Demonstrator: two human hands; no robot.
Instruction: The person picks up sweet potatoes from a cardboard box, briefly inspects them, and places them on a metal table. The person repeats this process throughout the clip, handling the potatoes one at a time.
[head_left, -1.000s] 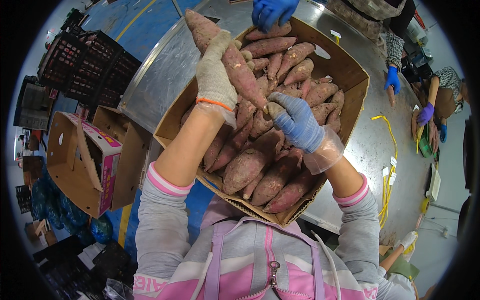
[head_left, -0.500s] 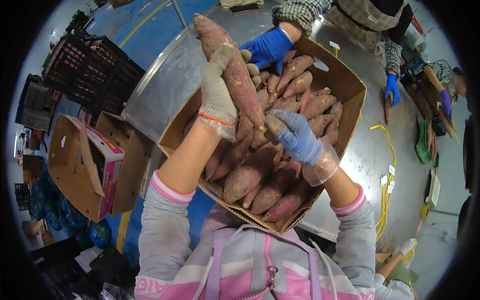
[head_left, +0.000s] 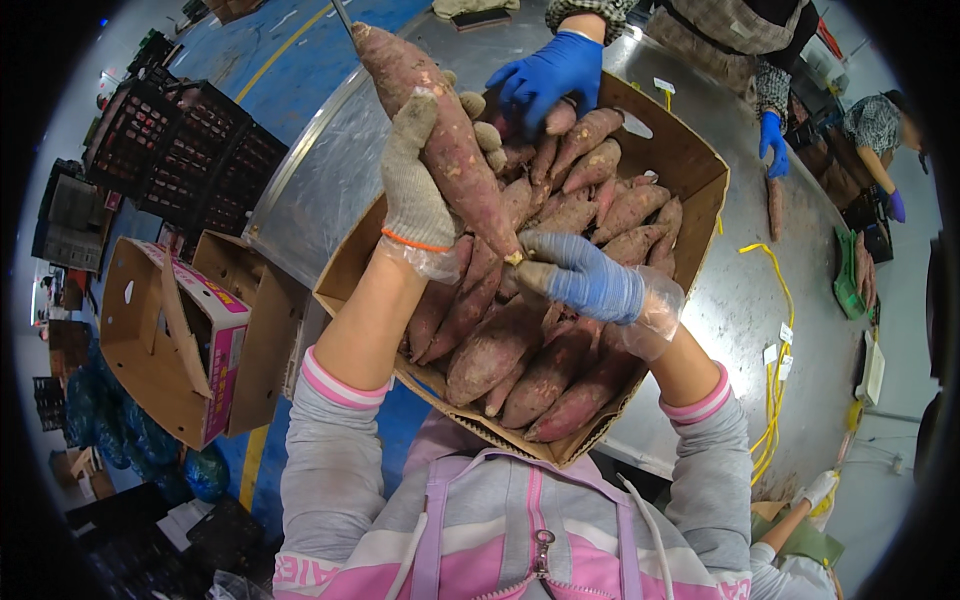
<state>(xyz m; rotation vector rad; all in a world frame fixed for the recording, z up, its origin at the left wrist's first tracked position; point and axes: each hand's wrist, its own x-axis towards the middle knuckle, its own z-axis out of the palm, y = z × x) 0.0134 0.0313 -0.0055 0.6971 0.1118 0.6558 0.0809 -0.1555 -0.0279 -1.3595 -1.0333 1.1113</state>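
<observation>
one coworker's hand (head_left: 552,85) crowds the held sweet potato (head_left: 447,135).

The held sweet potato (head_left: 450,150) hides part of the left hand (head_left: 410,168); piled sweet potatoes (head_left: 540,385) cover the bottom of the carton (head_left: 690,150). The top edge cuts off a checked sleeve (head_left: 606,16) (a co-worker's). Contents of the black crates (head_left: 180,150) are too small to tell.

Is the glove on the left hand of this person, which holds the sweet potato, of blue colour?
No, the left hand wears a beige knit glove with an orange edge, wrapped around the large sweet potato.
</observation>
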